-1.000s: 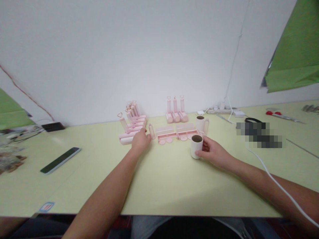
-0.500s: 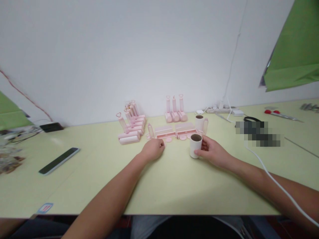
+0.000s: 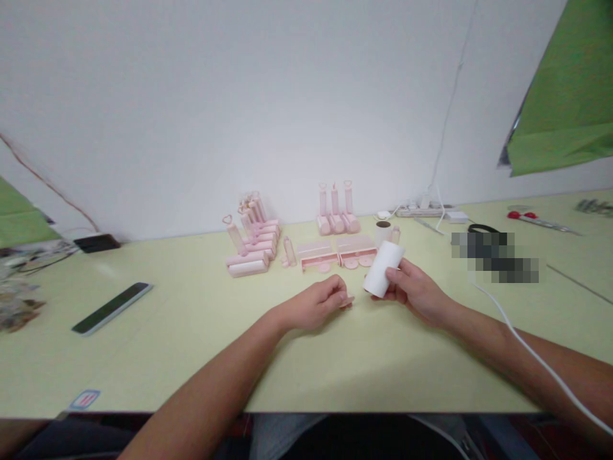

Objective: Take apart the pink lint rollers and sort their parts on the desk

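Observation:
My right hand (image 3: 416, 289) grips a white paper roll (image 3: 382, 269), lifted off the table and tilted so its lower end points toward my left hand. My left hand (image 3: 320, 303) is just left of it, fingers curled around a small pink round cap (image 3: 347, 299). Behind both hands lie two pink open trays (image 3: 338, 250) with several pink discs in front. A second white roll (image 3: 384, 231) stands upright behind the held one. A stack of pink rollers with heart-topped handles (image 3: 251, 245) sits at the left, and three upright pink handles (image 3: 336, 211) stand near the wall.
A black phone (image 3: 112, 307) lies on the pale yellow table (image 3: 191, 332) at the left. A white cable (image 3: 517, 332) runs over my right forearm toward a power strip (image 3: 426, 209). Red-handled scissors (image 3: 536, 220) and a green sheet (image 3: 565, 102) are at the right.
My left hand drew back from the pink roller stack toward me, carrying a small pink cap. My right hand lifted the white roll from standing and tilted it.

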The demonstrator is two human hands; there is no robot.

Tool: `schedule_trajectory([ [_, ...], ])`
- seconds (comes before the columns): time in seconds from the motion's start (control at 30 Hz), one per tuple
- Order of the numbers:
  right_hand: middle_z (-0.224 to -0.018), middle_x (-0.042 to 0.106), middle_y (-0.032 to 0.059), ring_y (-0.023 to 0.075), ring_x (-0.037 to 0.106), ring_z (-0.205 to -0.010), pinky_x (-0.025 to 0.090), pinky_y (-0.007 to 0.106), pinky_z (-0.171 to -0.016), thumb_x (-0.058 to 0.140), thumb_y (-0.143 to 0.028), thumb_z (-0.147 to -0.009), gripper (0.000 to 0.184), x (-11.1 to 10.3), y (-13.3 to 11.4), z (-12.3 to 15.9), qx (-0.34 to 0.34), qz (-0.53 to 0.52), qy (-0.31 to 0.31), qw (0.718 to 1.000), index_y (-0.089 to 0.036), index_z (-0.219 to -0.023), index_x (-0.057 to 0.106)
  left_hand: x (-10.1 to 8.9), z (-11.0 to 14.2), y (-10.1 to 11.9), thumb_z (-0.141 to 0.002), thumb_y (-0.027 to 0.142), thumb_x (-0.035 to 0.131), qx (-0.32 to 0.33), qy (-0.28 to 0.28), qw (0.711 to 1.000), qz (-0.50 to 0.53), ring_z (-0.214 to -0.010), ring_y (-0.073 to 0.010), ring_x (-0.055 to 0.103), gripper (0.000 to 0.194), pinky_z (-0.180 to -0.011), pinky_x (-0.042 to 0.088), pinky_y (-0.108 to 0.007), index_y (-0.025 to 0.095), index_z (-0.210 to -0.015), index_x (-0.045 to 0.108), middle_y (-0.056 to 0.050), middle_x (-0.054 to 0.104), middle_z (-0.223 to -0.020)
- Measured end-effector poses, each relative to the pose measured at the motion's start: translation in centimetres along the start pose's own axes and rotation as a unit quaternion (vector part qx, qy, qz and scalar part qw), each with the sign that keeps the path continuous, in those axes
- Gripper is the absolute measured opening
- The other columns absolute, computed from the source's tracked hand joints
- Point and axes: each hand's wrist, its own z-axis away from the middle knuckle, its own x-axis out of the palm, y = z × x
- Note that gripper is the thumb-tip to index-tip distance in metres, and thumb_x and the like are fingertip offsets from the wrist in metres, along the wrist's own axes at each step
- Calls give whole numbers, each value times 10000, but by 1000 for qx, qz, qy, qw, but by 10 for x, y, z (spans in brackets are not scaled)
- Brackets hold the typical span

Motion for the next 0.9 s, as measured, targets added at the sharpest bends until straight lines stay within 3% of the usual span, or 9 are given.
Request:
schedule_trajectory([
  [0.13,-1011,682,70,237,689,-895,566,450,-812,641,-476,-869,384,6,-2,5,37,-57,-48,997,-238,-1138,505,9,-3,-10,-855,483,620,-6,4,992,122,-608,-86,440,367,-572,352,-211,181,-992,465,50,507,-695],
  [0.23,-1029,702,83,238,704,-897,564,450,-819,634,-462,-881,388,8,-2,8,51,-63,-70,994,-242,-1169,494,14,-5,-15,-785,434,722,-6,32,983,182,-653,-97,520,419,-594,381,-216,172,-1007,480,15,580,-757],
  [0.4,-1090,698,102,258,700,-961,536,486,-877,609,-446,-905,362,12,0,12,62,-89,-97,989,-235,-1174,490,22,-11,-18,-756,352,770,19,93,956,279,-756,-130,626,407,-691,467,-253,175,-981,480,-21,630,-841],
  [0.5,-1082,692,93,256,678,-1003,521,492,-901,588,-450,-917,324,17,1,13,66,-112,-104,986,-228,-1141,512,28,-15,-17,-754,335,773,33,113,932,342,-704,-118,625,397,-639,499,-247,179,-955,468,1,603,-816],
  [0.6,-1057,675,68,222,658,-969,543,417,-844,589,-458,-914,315,19,1,12,36,-120,-79,989,-232,-1127,538,32,-20,-16,-763,353,760,28,130,919,371,-686,-135,633,388,-534,494,-221,174,-949,470,0,588,-800],
  [0.73,-913,626,4,131,597,-768,512,236,-638,674,-384,-866,297,17,0,7,-40,-100,-3,994,-234,-1103,576,30,-22,-14,-714,336,798,27,164,912,375,-670,-127,618,431,-512,508,-224,161,-975,503,-9,591,-824],
  [0.9,-898,640,10,142,604,-712,537,264,-603,785,-297,-747,372,13,-3,6,-66,-75,51,994,-215,-1045,578,28,-21,-18,-666,270,835,44,203,921,330,-664,-92,586,465,-592,516,-225,168,-999,526,-2,595,-839],
])
